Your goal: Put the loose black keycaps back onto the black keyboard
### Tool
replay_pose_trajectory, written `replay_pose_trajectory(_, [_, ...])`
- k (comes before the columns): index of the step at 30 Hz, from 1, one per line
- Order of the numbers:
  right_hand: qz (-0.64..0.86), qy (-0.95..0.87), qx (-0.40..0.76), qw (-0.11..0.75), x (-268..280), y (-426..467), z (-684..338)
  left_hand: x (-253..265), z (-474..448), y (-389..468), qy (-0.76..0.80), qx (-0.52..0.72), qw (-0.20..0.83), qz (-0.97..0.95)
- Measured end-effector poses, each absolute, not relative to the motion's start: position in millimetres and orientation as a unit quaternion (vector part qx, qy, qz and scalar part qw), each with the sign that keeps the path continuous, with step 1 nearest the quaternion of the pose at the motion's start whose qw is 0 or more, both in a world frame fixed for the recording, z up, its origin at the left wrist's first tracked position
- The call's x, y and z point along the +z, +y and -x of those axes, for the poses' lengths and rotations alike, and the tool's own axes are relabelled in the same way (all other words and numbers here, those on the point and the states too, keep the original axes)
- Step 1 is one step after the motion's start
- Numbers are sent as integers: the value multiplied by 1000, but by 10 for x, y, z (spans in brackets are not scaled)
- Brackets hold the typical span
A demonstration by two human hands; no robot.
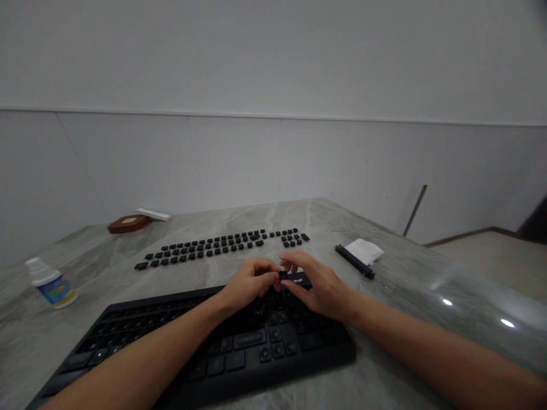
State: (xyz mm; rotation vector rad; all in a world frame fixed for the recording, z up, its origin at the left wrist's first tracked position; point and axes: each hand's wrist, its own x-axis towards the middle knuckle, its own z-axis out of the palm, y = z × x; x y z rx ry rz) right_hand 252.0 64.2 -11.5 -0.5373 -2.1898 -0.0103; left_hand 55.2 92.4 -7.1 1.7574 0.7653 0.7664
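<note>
A black keyboard point(239, 373) lies at a slant on the table in front of me, with many of its keycaps off. Over its far edge, a small black keycap point(282, 275) is between my two hands. My left hand point(252, 279) has thumb and fingers closed at the keycap's left side. From the right, my right hand point(318, 282) curls thumb and index finger around it. The hands nearly touch, and their fingers partly hide the keycap. Behind them, loose black keycaps point(209, 253) lie in several long rows, with a smaller group point(292, 241) to the right.
A white spray bottle point(53, 285) with a coloured label stands at the left. Farther back are a reddish-brown box point(128, 224) and a white strip point(152, 214). At the right, a black bar point(354, 262) lies beside a white tissue point(365, 250). A wall rises behind the grey marbled table point(427, 341).
</note>
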Motion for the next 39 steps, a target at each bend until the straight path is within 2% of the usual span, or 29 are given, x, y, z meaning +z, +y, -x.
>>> replay_pose_trajectory(7, [212,-887,-9,410,-82,643,-2506,2,-555,880,314,311,498,-746])
replay_pose_trajectory(14, [234,-869,-39,435,-86,665,-2498,6,-547,868,298,296,518,-746])
replay_pose_trajectory(23, [242,-864,-63,437,-114,704,-2511,51,-594,815,347,297,467,-757])
replay_pose_trajectory(39, [281,-865,-4,415,-142,689,-2513,-41,-590,844,347,341,444,-753])
